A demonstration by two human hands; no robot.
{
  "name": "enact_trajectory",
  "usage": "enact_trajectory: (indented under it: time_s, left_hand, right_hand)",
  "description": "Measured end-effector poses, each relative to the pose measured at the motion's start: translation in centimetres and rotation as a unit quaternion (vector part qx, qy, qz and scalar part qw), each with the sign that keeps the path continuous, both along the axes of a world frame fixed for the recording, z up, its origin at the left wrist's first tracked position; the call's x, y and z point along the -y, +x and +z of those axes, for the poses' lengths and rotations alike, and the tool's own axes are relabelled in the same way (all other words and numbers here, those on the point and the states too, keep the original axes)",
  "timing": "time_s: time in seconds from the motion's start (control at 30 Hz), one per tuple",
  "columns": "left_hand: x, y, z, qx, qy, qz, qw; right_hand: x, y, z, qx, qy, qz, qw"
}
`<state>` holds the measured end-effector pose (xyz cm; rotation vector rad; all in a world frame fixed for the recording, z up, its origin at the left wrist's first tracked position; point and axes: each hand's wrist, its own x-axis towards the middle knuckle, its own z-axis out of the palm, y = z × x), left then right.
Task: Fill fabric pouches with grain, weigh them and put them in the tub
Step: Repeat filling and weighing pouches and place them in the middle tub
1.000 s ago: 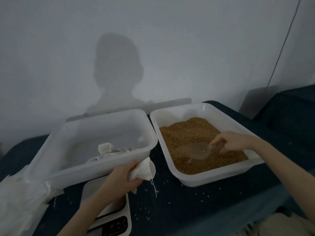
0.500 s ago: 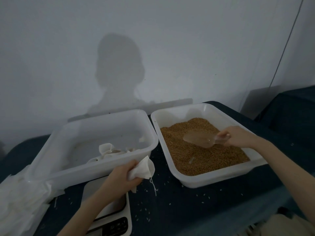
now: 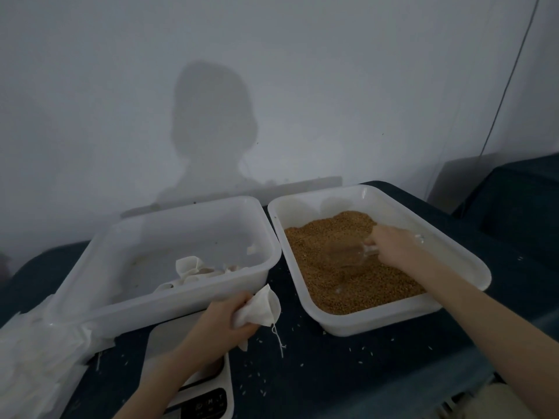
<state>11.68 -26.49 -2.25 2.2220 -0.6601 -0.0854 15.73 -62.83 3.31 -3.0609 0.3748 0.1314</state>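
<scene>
My left hand [image 3: 223, 320] grips a small white fabric pouch [image 3: 261, 306] with its mouth open toward the right, held above the scale [image 3: 187, 334]. My right hand [image 3: 393, 247] holds a clear plastic scoop [image 3: 348, 254] by its handle, the bowl lying low in the brown grain [image 3: 341, 267] inside the right white tub [image 3: 372, 322]. The left white tub [image 3: 169, 300] contains a few filled pouches [image 3: 193, 269] near its front wall.
A pile of white fabric [image 3: 33, 352] lies at the left edge of the dark blue table [image 3: 332, 373], which is sprinkled with loose grains. A pale wall rises just behind the tubs. A dark block [image 3: 520, 207] stands at the right.
My right hand lifted the scoop from the front of the grain toward the tub's middle, then lowered it into the grain again. My left hand and the pouch stayed still.
</scene>
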Motion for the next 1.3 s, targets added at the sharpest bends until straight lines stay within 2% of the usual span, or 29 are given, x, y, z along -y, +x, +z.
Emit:
enact_trajectory:
  time_s: [0.23,0.37,0.47,0.77,1.03,1.3]
  left_hand:
    - [-0.5,-0.3,0.1,-0.026,0.015,0.008,1.0]
    - [-0.9,-0.3,0.0,-0.026,0.007,0.024,0.999]
    - [-0.9,-0.4,0.2,-0.03,-0.006,0.024,0.999]
    - [-0.9,-0.4,1.2,-0.028,-0.025,0.027,0.999]
    - [-1.8,-1.0,1.9,-0.049,-0.048,0.03,0.997]
    - [-2.6,-1.6,1.9,-0.057,-0.06,0.021,0.996]
  right_hand:
    - [0.7,0.9,-1.7,-0.053,0.139,0.103,0.983]
    - [1.1,0.3,-1.2,-0.036,0.26,0.119,0.958]
    - [0.9,-0.2,-0.1,-0.019,0.314,0.14,0.939]
    - [0.4,-2.2,4.0,0.022,0.294,0.193,0.936]
    - [-2.2,-3.9,6.3,-0.064,0.326,0.314,0.889]
    - [-4.7,-3.9,6.7,-0.089,0.258,0.351,0.896]
